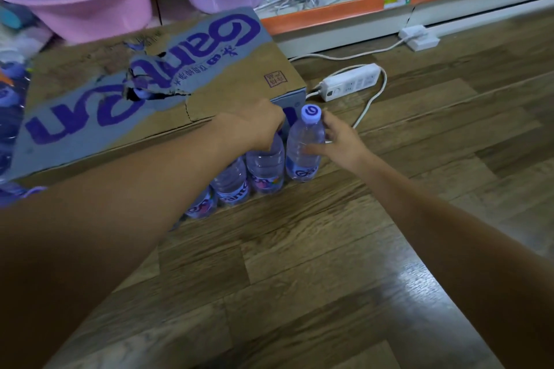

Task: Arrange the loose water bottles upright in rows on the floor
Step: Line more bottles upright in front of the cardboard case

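Note:
Several clear water bottles with purple labels stand upright in a row on the wooden floor, tight against a cardboard carton [99,117]. My left hand [254,126] is closed over the top of the second bottle from the right [265,168], hiding its cap. The rightmost bottle [304,147] has a lilac cap, and my right hand [338,141] wraps its side with thumb in front and fingers behind. Two further bottles [232,183] continue the row to the left, partly hidden under my left forearm.
A white power strip [349,81] and its cable lie on the floor just behind the bottles. A second white adapter [419,37] sits by the orange shelf base [323,13]. Pink and purple basins [90,6] stand behind the carton. Wrapped bottle packs [9,117] lie at far left.

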The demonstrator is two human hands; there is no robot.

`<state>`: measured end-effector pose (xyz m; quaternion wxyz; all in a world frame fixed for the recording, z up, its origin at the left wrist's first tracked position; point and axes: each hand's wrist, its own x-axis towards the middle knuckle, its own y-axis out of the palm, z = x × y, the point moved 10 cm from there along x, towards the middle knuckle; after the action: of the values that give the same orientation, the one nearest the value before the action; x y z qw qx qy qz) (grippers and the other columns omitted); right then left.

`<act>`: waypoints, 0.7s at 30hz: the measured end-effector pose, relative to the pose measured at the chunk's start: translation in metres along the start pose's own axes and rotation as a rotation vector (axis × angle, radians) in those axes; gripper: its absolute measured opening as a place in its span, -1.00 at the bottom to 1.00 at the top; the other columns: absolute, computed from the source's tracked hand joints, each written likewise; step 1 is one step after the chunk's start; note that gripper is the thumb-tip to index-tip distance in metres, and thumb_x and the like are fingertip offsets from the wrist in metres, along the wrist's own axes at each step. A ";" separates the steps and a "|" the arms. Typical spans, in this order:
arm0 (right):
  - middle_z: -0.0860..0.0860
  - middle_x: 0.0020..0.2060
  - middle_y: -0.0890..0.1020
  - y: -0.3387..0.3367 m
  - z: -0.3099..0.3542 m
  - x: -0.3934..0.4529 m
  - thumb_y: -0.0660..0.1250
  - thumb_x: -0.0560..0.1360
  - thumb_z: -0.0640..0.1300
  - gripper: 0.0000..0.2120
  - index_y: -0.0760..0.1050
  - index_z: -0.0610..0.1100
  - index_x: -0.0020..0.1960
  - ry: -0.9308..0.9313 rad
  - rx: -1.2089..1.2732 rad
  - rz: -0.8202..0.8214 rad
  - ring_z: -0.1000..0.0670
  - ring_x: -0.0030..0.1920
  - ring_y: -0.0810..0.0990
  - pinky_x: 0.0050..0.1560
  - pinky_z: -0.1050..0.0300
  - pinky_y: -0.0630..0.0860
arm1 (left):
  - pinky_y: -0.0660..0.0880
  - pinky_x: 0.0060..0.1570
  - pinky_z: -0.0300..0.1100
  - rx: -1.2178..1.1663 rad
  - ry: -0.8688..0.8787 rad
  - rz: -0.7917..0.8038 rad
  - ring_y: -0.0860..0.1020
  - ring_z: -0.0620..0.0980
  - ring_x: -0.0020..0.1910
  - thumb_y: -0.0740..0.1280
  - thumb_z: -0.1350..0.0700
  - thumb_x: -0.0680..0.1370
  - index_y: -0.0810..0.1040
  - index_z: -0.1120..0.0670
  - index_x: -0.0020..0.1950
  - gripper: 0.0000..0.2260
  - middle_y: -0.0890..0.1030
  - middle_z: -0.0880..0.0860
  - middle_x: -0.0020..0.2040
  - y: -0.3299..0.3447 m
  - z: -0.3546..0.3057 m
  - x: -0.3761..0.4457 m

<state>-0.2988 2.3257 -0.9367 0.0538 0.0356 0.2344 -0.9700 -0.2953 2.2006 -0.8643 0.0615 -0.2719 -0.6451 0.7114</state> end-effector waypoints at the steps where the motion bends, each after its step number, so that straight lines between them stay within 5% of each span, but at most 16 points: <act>1: 0.00 0.14 0.61 -0.001 -0.001 -0.001 0.55 0.24 -0.18 -0.33 0.41 0.00 0.29 0.002 0.002 -0.014 -0.07 0.15 0.58 0.20 -0.17 0.50 | 0.50 -0.07 -0.03 -0.017 -0.001 -0.001 0.53 0.18 -0.01 0.39 0.17 0.40 0.53 0.19 0.02 -0.78 0.57 0.17 -0.01 0.000 0.001 0.001; 5: 0.05 0.05 0.59 0.004 0.002 -0.003 0.53 0.28 -0.25 -0.40 0.43 -0.08 0.27 -0.033 0.005 -0.040 -0.06 0.13 0.58 0.19 -0.13 0.52 | 0.38 -0.19 -0.06 -0.107 -0.032 -0.053 0.43 0.12 -0.16 0.43 0.03 0.42 0.45 0.19 -0.16 -0.73 0.56 0.22 -0.07 -0.003 0.004 -0.002; 11: -0.01 0.17 0.59 0.014 0.003 0.012 0.52 0.26 -0.14 -0.35 0.37 0.00 0.30 -0.018 -0.031 0.027 -0.09 0.19 0.55 0.22 -0.19 0.48 | 0.32 -0.19 -0.09 -0.088 -0.107 -0.099 0.49 0.20 -0.05 0.39 -0.01 0.46 0.49 0.29 0.07 -0.62 0.55 0.28 0.02 -0.011 0.012 -0.007; 18: 0.00 0.25 0.52 0.019 -0.010 0.011 0.49 0.31 -0.06 -0.29 0.25 0.09 0.37 0.018 -0.039 0.054 -0.07 0.25 0.49 0.26 -0.16 0.46 | 0.36 -0.18 -0.08 -0.139 -0.056 -0.050 0.51 0.19 -0.03 0.39 0.01 0.45 0.50 0.23 -0.05 -0.71 0.58 0.24 0.00 0.005 0.017 -0.005; 21: -0.03 0.32 0.45 0.022 -0.018 0.009 0.48 0.30 0.00 -0.17 0.10 0.07 0.44 0.065 -0.003 0.034 -0.09 0.29 0.47 0.27 -0.17 0.45 | 0.37 -0.16 -0.09 -0.217 -0.040 -0.057 0.45 0.13 -0.13 0.40 -0.07 0.43 0.48 0.25 -0.01 -0.61 0.54 0.17 -0.15 0.000 0.027 -0.012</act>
<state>-0.3037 2.3132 -0.9632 0.0626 0.0712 0.2368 -0.9669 -0.2980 2.1711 -0.8604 0.0392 -0.2443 -0.7269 0.6406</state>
